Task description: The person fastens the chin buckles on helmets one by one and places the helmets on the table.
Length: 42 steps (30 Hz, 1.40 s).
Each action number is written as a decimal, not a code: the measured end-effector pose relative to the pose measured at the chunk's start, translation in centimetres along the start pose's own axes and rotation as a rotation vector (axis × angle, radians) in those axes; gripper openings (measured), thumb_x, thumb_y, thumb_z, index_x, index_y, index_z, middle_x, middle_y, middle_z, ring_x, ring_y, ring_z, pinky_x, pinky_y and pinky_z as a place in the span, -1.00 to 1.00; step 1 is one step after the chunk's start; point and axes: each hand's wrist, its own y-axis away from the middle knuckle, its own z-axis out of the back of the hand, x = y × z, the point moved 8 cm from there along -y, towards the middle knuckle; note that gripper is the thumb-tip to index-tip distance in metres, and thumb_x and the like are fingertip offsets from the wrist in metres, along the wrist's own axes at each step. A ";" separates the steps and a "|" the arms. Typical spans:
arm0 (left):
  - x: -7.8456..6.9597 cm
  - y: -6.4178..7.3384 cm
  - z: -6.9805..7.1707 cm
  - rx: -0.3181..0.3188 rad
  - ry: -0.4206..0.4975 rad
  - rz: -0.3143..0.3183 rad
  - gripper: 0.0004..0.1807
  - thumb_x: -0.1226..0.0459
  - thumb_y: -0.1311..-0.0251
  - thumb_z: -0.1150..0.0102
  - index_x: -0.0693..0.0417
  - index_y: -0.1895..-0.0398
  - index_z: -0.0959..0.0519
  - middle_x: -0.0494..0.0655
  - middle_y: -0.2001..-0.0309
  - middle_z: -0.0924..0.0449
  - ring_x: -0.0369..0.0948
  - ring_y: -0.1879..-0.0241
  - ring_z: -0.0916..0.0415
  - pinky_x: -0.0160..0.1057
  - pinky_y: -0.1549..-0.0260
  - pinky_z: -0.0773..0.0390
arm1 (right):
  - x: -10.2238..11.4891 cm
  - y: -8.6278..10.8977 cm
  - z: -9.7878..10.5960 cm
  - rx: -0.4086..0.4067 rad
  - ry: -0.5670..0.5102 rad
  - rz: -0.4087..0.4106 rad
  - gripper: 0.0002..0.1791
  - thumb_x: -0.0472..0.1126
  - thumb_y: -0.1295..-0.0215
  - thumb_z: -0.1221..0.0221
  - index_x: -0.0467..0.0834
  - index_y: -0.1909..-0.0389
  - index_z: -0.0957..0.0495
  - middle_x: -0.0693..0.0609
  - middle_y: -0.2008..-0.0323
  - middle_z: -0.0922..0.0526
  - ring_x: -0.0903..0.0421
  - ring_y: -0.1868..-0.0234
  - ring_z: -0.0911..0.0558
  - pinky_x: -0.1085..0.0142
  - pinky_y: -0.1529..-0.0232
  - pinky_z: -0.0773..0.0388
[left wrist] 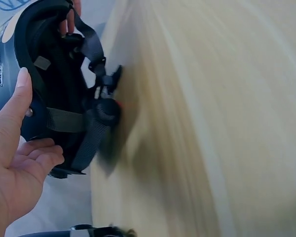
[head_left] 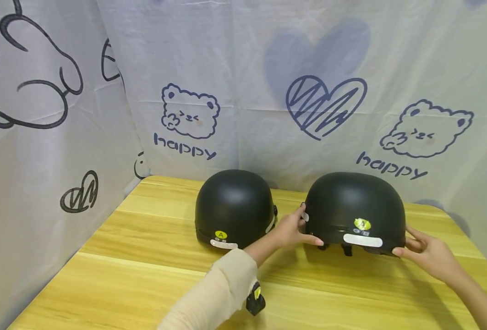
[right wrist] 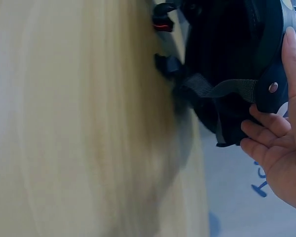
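Left hand (head_left: 289, 233) and right hand (head_left: 432, 257) grasp a helmet (head_left: 352, 199) near the far edge of the table (head_left: 115, 270). Hasty lowering may fold its straps (left wrist: 65, 120) underneath

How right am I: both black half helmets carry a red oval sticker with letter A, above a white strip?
Red is wrong: the head view shows yellow oval stickers with letter A above white strips on both black half helmets.

"happy" (head_left: 185, 145) on cloth (head_left: 247, 142), "A" (head_left: 363, 224) on helmets (head_left: 354, 199)
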 end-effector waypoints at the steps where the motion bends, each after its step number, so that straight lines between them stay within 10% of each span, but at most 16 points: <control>1: 0.0 0.0 0.1 0.006 0.015 0.010 0.10 0.03 0.05 -0.37 0.11 -0.46 0.10 0.15 -0.24 -0.38 -0.14 -0.22 -0.39 -0.24 -0.12 -0.46 | 0.2 0.0 0.2 0.001 0.007 0.001 -0.10 -0.01 -0.18 -0.23 -0.51 -0.30 -0.05 -0.42 0.05 -0.52 -0.45 -0.07 -0.39 0.20 0.35 -0.54; 9: -0.8 -0.1 1.2 0.035 0.094 0.047 0.06 0.07 0.02 -0.36 0.10 -0.46 0.08 0.14 -0.29 -0.32 -0.13 -0.22 -0.39 -0.22 -0.14 -0.45 | 1.3 -0.3 1.4 0.006 0.030 0.012 -0.18 -0.01 -0.23 -0.18 -0.56 -0.23 -0.14 -0.45 0.11 -0.56 -0.39 0.09 -0.55 0.40 0.44 -0.46; 16: -0.9 0.0 2.2 0.044 0.132 0.102 0.03 0.03 -0.01 -0.33 0.10 -0.45 0.04 0.11 -0.32 -0.28 -0.10 -0.23 -0.37 -0.16 -0.13 -0.46 | 2.4 -0.8 2.2 -0.029 0.039 -0.015 -0.19 0.04 -0.22 -0.18 -0.58 -0.18 -0.22 -0.45 0.18 -0.60 -0.37 0.14 -0.58 0.12 0.38 -0.57; 23: -0.5 0.2 2.8 0.017 0.142 0.132 0.00 -0.02 -0.02 -0.31 0.11 -0.44 0.01 0.11 -0.24 -0.38 -0.12 -0.17 -0.42 -0.17 -0.07 -0.50 | 3.8 -1.1 2.6 -0.116 -0.012 0.023 -0.26 -0.03 -0.23 -0.19 -0.59 -0.15 -0.26 -0.29 0.36 -0.67 0.37 0.51 -0.43 0.41 0.58 -0.28; 27: -1.0 0.2 3.5 0.006 0.110 0.129 -0.01 -0.03 -0.03 -0.29 0.12 -0.44 -0.02 0.12 0.00 -0.53 -0.19 0.15 -0.50 -0.29 0.18 -0.52 | 4.0 -1.2 2.7 -0.129 -0.054 0.036 -0.32 -0.08 -0.24 -0.18 -0.57 -0.13 -0.29 -0.40 0.29 -0.64 0.51 0.53 -0.40 0.43 0.59 -0.31; 35: -2.4 0.0 4.6 -0.007 0.044 0.135 -0.03 -0.05 -0.02 -0.29 0.15 -0.41 -0.08 0.10 -0.26 -0.36 -0.23 0.08 -0.49 -0.38 0.28 -0.48 | 3.2 -1.4 3.1 -0.146 -0.096 0.036 -0.43 -0.11 -0.24 -0.17 -0.52 -0.05 -0.38 -0.47 0.02 -0.51 0.74 0.35 -0.24 0.57 0.44 -0.40; 39: -2.9 0.0 4.6 0.000 -0.002 0.140 -0.05 -0.07 -0.02 -0.28 0.18 -0.39 -0.11 0.09 -0.30 -0.32 -0.24 0.05 -0.46 -0.38 0.20 -0.49 | 2.8 -1.6 3.5 -0.184 -0.157 0.056 -0.53 -0.14 -0.24 -0.18 -0.37 -0.07 -0.44 0.40 0.23 -0.59 0.72 0.31 -0.24 0.67 0.39 -0.36; 42: -3.0 0.1 4.5 -0.003 0.002 0.153 -0.05 -0.08 -0.03 -0.27 0.16 -0.40 -0.11 0.01 -0.38 -0.19 -0.17 -0.27 -0.31 -0.26 -0.10 -0.47 | 2.6 -1.7 3.5 -0.192 -0.187 0.063 -0.64 -0.14 -0.24 -0.17 -0.12 -0.05 -0.46 0.69 0.24 -0.35 0.32 0.12 -0.50 0.74 0.35 -0.32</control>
